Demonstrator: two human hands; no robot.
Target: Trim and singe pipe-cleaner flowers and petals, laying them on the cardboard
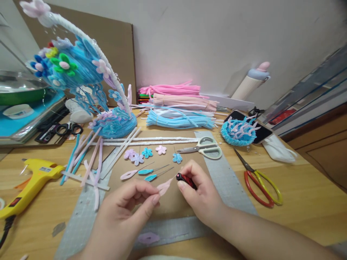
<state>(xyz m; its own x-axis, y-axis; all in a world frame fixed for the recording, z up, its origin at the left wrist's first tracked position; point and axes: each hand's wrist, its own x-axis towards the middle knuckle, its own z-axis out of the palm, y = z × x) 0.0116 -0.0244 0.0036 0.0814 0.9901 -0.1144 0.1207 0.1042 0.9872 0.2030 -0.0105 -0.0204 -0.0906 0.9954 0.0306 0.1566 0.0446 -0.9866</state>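
My left hand [130, 213] pinches a pale pink pipe-cleaner petal [164, 187] by its near end, between thumb and forefinger. A thin stem runs from the petal toward my right hand [202, 193]. That hand is closed around a small black-and-red tool [187, 180]; its kind is unclear, as my fingers cover most of it. Just beyond my hands on a brown board [168, 207] lie a pale pink wire-stemmed petal [129, 174] and two blue ones, a blue petal [145, 172] among them. Behind these sit several small pipe-cleaner flowers, including a pink flower [161, 149].
A yellow glue gun [35, 182] and loose pipe-cleaner strips [90, 159] are at left. Pale-handled scissors [206, 147] and red-and-yellow scissors [258, 182] lie at right. Behind stand a tall blue flowered craft piece [116, 121], pipe-cleaner bundles [180, 119] and a blue ring-shaped piece [235, 135].
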